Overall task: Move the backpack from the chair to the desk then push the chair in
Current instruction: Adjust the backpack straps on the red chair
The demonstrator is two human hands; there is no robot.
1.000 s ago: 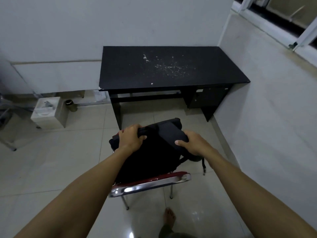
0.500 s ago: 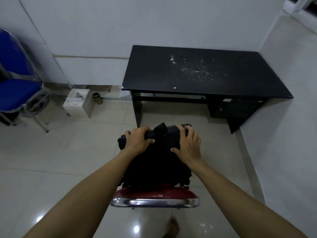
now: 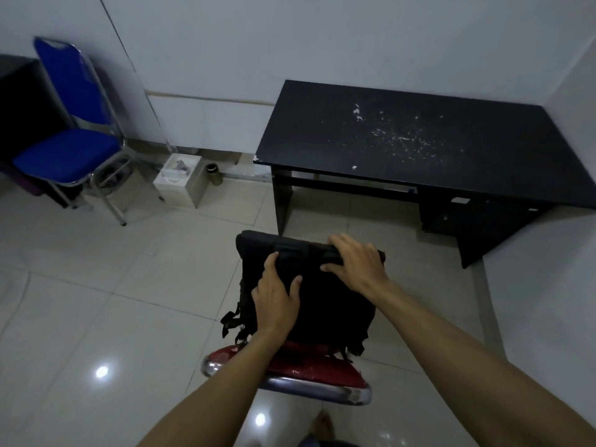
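Note:
A black backpack (image 3: 332, 304) stands upright on a red chair (image 3: 309, 371) with a chrome frame, right below me. My left hand (image 3: 276, 296) lies on the bag's upper front with its fingers by the top handle. My right hand (image 3: 356, 264) grips the bag's top edge on the right. The black desk (image 3: 419, 140) stands ahead and to the right against the wall, its top speckled with white flecks. The chair's seat is mostly hidden under the bag.
A blue chair (image 3: 71, 153) with chrome legs stands at the left wall. A small white bin (image 3: 179, 179) and a dark cylinder (image 3: 213, 174) sit on the floor by the wall. The desk's drawer unit (image 3: 483, 224) is at the right. My bare foot (image 3: 322, 425) shows below.
The view has swung to the left, so the blue chair shows more fully. My left hand has shifted from the bag's left corner toward its middle; my right hand stays on the top edge.

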